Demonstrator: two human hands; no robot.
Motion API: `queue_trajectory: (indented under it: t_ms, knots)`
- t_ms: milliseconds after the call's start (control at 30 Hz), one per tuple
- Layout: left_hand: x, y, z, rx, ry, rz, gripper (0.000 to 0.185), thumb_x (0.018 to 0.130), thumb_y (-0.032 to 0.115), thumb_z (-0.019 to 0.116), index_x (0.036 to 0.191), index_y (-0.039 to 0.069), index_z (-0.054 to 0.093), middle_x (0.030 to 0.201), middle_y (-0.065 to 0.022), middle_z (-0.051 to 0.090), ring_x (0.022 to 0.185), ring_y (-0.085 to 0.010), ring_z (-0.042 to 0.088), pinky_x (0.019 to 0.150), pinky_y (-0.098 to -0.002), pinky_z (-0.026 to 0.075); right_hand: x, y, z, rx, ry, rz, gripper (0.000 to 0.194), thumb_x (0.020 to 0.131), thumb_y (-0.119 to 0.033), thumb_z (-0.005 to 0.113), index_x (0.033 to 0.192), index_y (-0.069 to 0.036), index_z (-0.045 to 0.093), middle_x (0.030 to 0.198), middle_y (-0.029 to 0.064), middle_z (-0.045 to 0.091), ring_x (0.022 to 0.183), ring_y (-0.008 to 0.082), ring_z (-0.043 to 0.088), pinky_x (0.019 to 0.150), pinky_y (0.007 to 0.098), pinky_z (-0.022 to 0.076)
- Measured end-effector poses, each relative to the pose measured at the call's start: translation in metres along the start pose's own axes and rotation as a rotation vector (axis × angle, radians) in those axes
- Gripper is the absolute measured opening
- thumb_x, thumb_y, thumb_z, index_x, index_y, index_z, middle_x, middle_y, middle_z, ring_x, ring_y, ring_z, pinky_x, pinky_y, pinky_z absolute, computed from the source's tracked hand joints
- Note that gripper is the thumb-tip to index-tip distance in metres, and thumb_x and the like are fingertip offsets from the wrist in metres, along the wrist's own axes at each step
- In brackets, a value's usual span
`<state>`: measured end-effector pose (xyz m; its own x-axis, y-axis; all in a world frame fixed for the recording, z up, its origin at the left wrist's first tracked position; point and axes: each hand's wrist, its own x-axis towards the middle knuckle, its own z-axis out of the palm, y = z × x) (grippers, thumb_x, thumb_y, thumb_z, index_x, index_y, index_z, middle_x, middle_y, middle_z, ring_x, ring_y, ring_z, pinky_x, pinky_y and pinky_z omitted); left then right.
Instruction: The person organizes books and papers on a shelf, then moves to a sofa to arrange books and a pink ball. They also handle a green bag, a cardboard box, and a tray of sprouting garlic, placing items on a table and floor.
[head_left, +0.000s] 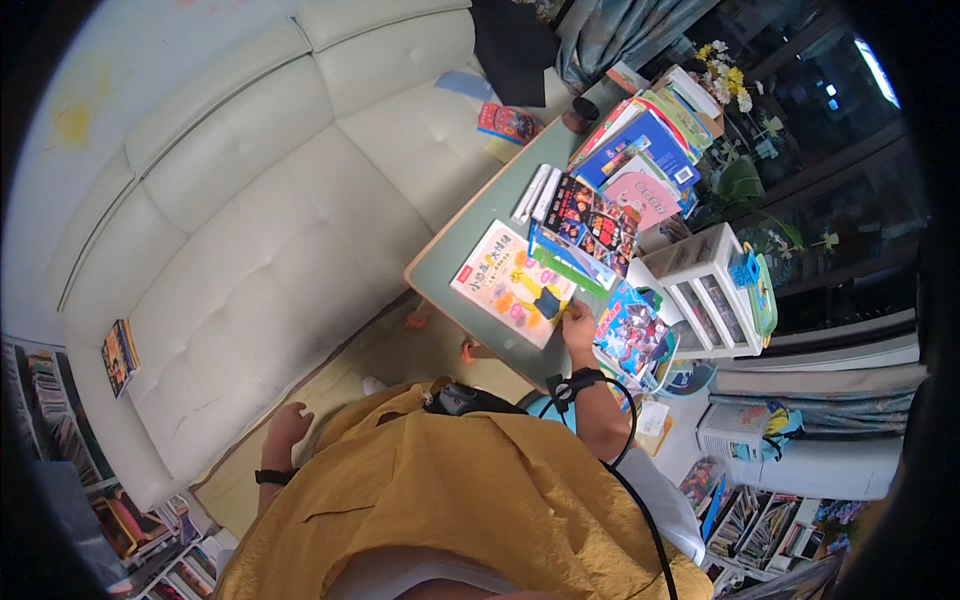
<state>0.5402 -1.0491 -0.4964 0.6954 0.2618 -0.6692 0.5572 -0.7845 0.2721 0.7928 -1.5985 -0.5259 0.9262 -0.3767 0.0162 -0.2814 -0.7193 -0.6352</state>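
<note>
My right hand is at the near right edge of the green table, its fingers at the corner of a picture book with a yellow cartoon figure on its cover. Whether the fingers grip the book or rest on it cannot be told. Beside that book lie a green strip, two white rolls or pens and a dark, colourful book. My left hand hangs low at the left, fingers partly curled, in front of the sofa and away from the table, with nothing visible in it.
A pale sofa runs along the left, with books on its near end. Stacked books and a dark cup stand on the table's far part. A white drawer unit is at the right. A black cable trails from my right wrist.
</note>
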Motion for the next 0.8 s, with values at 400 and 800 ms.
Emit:
queue_trajectory:
  t_ms: [400, 800]
  knots:
    - [0.016, -0.048, -0.018, -0.138, 0.066, -0.111, 0.039, 0.080, 0.030, 0.063, 0.107, 0.002, 0.063, 0.093, -0.0212, 0.066, 0.089, -0.0342, 0.063, 0.078, -0.0425, 0.050, 0.045, -0.042, -0.016, -0.334, 0.097, 0.031, 0.027, 0.080, -0.029, 0.056, 0.082, -0.005, 0.069, 0.075, 0.0209, 0.065, 0.074, 0.0371, 0.064, 0.068, 0.0439, 0.0512]
    - [-0.021, -0.007, -0.012, -0.259, 0.045, -0.170, 0.041, 0.082, 0.029, 0.061, 0.111, -0.001, 0.062, 0.094, -0.0224, 0.066, 0.089, -0.0343, 0.064, 0.080, -0.0402, 0.050, 0.108, -0.112, 0.043, -0.135, -0.192, -0.193, 0.019, 0.081, -0.022, 0.061, 0.080, -0.006, 0.069, 0.072, 0.0177, 0.065, 0.067, 0.0324, 0.064, 0.063, 0.0391, 0.0507]
